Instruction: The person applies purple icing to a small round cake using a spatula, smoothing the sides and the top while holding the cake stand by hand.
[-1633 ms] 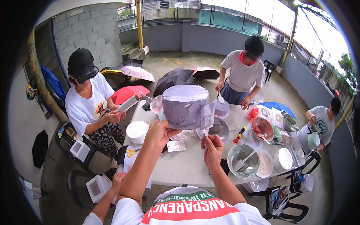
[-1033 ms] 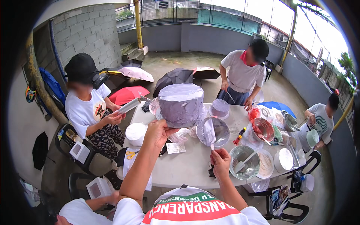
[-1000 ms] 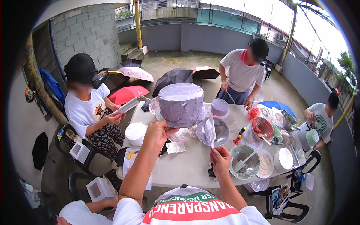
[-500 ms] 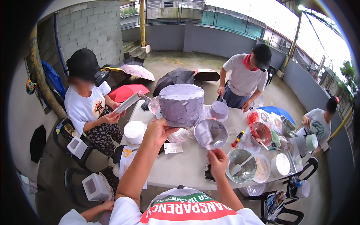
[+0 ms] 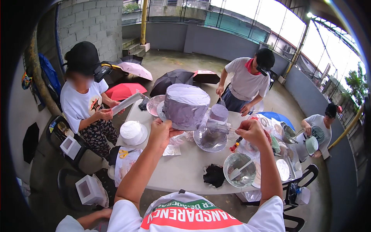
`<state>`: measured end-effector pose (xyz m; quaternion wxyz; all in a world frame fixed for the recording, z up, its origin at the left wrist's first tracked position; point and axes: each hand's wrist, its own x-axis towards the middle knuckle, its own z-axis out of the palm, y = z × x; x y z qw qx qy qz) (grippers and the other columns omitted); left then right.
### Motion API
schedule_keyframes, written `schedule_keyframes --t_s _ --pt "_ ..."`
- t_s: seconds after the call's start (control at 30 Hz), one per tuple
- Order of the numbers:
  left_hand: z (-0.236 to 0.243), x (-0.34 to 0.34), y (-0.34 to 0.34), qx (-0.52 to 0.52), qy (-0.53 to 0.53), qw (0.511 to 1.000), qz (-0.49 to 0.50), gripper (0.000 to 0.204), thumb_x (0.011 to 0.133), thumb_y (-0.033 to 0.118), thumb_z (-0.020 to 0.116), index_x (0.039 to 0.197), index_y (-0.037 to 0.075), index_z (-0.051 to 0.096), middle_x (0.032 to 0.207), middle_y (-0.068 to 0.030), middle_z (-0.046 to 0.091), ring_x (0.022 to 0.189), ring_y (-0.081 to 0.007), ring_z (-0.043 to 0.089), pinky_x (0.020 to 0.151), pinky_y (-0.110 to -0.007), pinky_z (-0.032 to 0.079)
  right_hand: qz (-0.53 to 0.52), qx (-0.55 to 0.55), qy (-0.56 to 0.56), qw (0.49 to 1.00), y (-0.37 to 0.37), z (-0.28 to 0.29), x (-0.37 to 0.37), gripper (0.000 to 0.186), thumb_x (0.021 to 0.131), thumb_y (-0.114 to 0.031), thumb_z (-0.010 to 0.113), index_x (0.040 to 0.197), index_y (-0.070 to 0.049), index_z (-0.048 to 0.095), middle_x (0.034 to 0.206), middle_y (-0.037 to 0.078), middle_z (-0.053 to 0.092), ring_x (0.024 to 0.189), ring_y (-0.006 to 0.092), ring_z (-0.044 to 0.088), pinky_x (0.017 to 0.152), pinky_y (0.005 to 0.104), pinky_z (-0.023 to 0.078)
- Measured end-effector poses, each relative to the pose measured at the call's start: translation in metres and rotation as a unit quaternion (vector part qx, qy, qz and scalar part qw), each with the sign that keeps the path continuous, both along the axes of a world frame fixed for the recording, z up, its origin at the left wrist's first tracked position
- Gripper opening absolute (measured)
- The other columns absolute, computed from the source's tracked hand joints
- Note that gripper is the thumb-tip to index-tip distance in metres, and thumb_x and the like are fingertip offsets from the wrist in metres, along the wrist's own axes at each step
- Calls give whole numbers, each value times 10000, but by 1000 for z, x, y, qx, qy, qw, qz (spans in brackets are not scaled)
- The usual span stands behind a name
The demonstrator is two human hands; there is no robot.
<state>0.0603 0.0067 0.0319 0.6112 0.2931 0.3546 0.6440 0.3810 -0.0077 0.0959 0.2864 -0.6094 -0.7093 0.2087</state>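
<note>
My left hand (image 5: 162,132) holds up the base of a tall cake (image 5: 186,109) coated in rough lavender frosting. My right hand (image 5: 250,132), raised to the right of it, grips the handle of a frosting-smeared spatula (image 5: 217,126), which points sideways toward the cake's lower right side; whether it touches the frosting I cannot tell. Beneath the spatula is a metal bowl (image 5: 210,142). A white cake (image 5: 132,131) sits left of my left hand, and a glass bowl (image 5: 241,178) with a white spatula stands below my right hand.
Three co-workers (image 5: 87,104) (image 5: 247,83) (image 5: 317,131) work around the white table (image 5: 170,179); a fourth person's arm (image 5: 91,218) shows lower left. Yellow scissors (image 5: 124,154), a black cloth (image 5: 213,174) and a smaller lavender cake (image 5: 218,112) lie on it. Black chairs (image 5: 75,195) and open umbrellas (image 5: 170,83) surround it.
My right hand has risen and moved rightward, turning the spatula from upright over the bowl to sideways by the cake. The cake stays raised in my left hand.
</note>
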Motion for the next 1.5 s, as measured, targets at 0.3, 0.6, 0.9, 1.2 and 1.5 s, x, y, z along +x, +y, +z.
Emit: schedule_keyframes --t_s 0.3,0.6,0.9,1.2,1.5 --pt "-3 -5 -1 9 -5 1000 -16 238 771 -19 440 984 -116 483 912 -219 630 767 -308 678 623 -397 612 6 -28 -89 996 -6 26 -26 184 685 -149 682 713 30 653 551 99 580 509 155 555 525 324 438" --pt "-8 -6 -2 13 -11 1000 -8 290 763 -25 435 1032 -111 499 907 -221 634 741 -305 680 598 -393 610 60 -4 -253 966 -16 66 -68 181 706 -147 673 737 27 637 707 200 618 706 354 613 647 404 464" --pt "-4 -11 -7 -5 -45 999 -13 280 765 -30 425 1014 -147 479 919 -236 616 756 -328 672 615 -404 610 87 46 -299 949 -26 71 -77 160 764 -145 657 786 10 629 726 168 637 716 327 618 662 405 456" --pt "-4 -8 -6 0 -42 999 -21 256 761 -48 421 991 -154 455 918 -250 608 754 -339 669 622 -409 614 101 56 -344 932 -36 82 -96 149 729 -153 654 788 -16 667 779 189 634 784 348 621 704 422 474" --pt "5 2 -15 -2 -41 998 -57 261 767 -40 427 1005 -147 431 911 -248 605 745 -341 669 609 -414 611 140 113 -503 845 -12 122 -108 136 689 -203 709 681 -71 680 675 157 626 674 322 622 616 401 472"
